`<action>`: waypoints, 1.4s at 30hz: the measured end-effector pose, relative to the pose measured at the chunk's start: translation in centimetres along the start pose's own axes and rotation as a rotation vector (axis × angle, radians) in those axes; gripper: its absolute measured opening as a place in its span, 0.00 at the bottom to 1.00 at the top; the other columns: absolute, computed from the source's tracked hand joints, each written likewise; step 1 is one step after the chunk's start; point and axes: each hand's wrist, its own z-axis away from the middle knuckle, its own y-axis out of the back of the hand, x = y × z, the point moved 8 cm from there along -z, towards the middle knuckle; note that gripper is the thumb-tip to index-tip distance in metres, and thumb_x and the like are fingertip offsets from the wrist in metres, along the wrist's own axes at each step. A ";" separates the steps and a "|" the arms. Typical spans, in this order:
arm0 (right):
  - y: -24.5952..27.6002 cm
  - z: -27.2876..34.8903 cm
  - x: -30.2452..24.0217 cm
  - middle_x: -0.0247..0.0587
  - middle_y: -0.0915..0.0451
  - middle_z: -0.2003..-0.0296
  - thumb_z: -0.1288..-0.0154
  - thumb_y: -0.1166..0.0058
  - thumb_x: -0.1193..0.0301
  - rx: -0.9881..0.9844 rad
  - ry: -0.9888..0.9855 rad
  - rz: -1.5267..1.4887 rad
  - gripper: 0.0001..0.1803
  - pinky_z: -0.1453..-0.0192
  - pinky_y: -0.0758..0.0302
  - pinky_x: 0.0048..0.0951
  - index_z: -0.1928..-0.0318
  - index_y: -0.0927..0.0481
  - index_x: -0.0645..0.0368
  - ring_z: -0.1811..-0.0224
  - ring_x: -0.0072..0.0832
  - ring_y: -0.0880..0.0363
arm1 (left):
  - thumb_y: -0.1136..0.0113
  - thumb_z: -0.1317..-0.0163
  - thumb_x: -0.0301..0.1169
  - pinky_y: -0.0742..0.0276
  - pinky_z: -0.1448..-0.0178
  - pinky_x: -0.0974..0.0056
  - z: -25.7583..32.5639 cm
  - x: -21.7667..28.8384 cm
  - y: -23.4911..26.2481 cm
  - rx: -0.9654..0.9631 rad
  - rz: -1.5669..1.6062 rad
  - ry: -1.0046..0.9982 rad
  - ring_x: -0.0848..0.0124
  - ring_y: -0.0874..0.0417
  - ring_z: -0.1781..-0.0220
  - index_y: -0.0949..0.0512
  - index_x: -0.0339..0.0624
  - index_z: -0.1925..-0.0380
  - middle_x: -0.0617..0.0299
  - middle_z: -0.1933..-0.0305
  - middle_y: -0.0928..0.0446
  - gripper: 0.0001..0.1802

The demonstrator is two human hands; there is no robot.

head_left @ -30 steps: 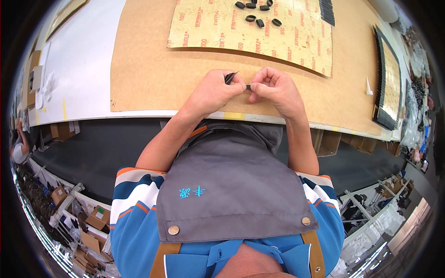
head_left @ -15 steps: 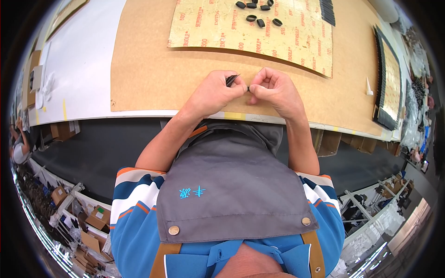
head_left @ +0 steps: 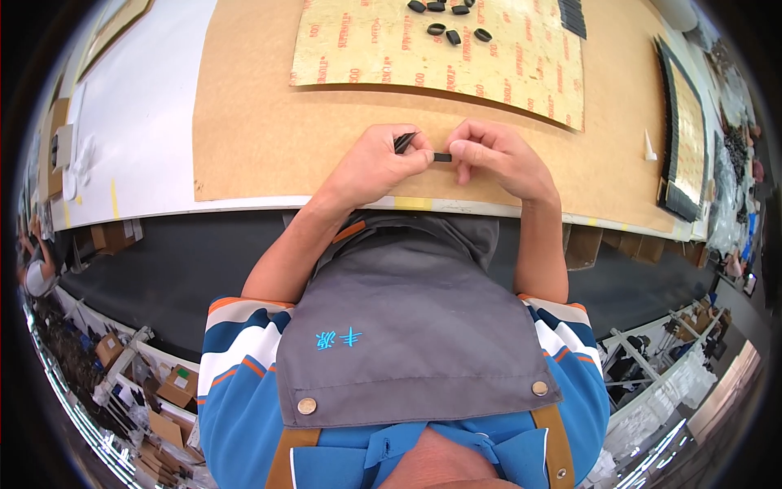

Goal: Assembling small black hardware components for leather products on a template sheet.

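Observation:
My left hand (head_left: 376,165) is closed around several short black strips (head_left: 403,143), which stick up between thumb and curled fingers. From its thumb and fingertip another short, flat black strip (head_left: 442,157) reaches to the right. My right hand (head_left: 503,161) has thumb and index finger closed at that strip's free end, with the other fingers loosely bent. Both hands are just above a brown board (head_left: 252,138), close to the table's near edge. Beyond them, several small black loops (head_left: 454,37) lie on a yellowish sheet printed in red (head_left: 366,69).
Black strips (head_left: 573,18) line the sheet's far right corner. Further right lie a small white nozzle-like piece (head_left: 650,147) and a second sheet edged with black strips (head_left: 686,134). The white tabletop (head_left: 147,130) extends left. Cardboard boxes (head_left: 175,383) stand behind me.
My right hand has moved slightly right, away from my left, so more of the black strip shows between them. My left hand keeps its hold on the strips.

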 end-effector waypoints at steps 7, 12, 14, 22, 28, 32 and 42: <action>-2.2 -0.3 -0.7 0.27 0.29 0.82 0.31 0.53 0.64 -0.217 -0.016 0.231 0.14 0.73 0.36 0.19 0.71 0.25 0.60 0.78 0.14 0.32 | 0.41 0.41 0.35 0.34 0.71 0.73 0.3 1.2 1.0 0.043 -0.244 -0.114 0.83 0.32 0.74 0.22 0.39 0.70 0.72 0.78 0.29 0.10; -1.2 -0.3 0.3 0.30 0.31 0.87 0.37 0.51 0.64 0.082 0.021 0.211 0.17 0.85 0.40 0.22 0.80 0.26 0.60 0.87 0.16 0.34 | 0.37 0.45 0.42 0.29 0.63 0.69 -1.6 -0.9 0.8 -0.006 -0.190 -0.118 0.77 0.27 0.68 0.21 0.41 0.70 0.65 0.73 0.24 0.15; -0.8 0.9 1.6 0.29 0.33 0.88 0.34 0.52 0.64 0.111 -0.003 0.075 0.17 0.86 0.38 0.18 0.76 0.26 0.62 0.89 0.15 0.36 | 0.41 0.45 0.36 0.34 0.68 0.70 -1.9 -0.3 -0.6 -0.118 -0.068 -0.137 0.78 0.31 0.72 0.24 0.39 0.74 0.67 0.77 0.28 0.11; -3.1 0.2 1.0 0.28 0.35 0.87 0.34 0.51 0.68 -0.063 -0.045 -0.026 0.14 0.86 0.36 0.18 0.75 0.26 0.65 0.90 0.15 0.39 | 0.39 0.45 0.31 0.46 0.83 0.73 -0.1 -0.9 -0.2 -0.164 0.061 -0.072 0.82 0.39 0.84 0.27 0.40 0.73 0.70 0.82 0.35 0.08; -1.8 -1.1 -1.1 0.29 0.35 0.89 0.36 0.52 0.70 0.229 0.243 0.024 0.15 0.91 0.44 0.19 0.80 0.31 0.60 0.94 0.15 0.43 | 0.48 0.36 0.36 0.46 0.82 0.73 0.3 -1.5 0.5 -0.165 0.565 -0.003 0.81 0.41 0.85 0.29 0.39 0.65 0.71 0.83 0.38 0.11; 1.4 -3.5 -5.3 0.30 0.33 0.87 0.36 0.50 0.70 0.355 0.274 0.155 0.14 0.88 0.42 0.19 0.79 0.30 0.61 0.90 0.15 0.40 | 0.54 0.32 0.37 0.35 0.76 0.71 -0.2 -0.6 0.7 -0.120 0.593 -0.159 0.78 0.34 0.82 0.29 0.34 0.60 0.70 0.80 0.35 0.15; -4.4 -2.9 -3.4 0.33 0.25 0.81 0.41 0.44 0.75 0.248 0.221 0.316 0.06 0.80 0.34 0.18 0.70 0.25 0.65 0.82 0.15 0.31 | 0.58 0.29 0.36 0.35 0.37 0.64 -0.2 0.5 1.1 0.003 0.751 -0.424 0.70 0.30 0.40 0.35 0.34 0.41 0.57 0.45 0.28 0.22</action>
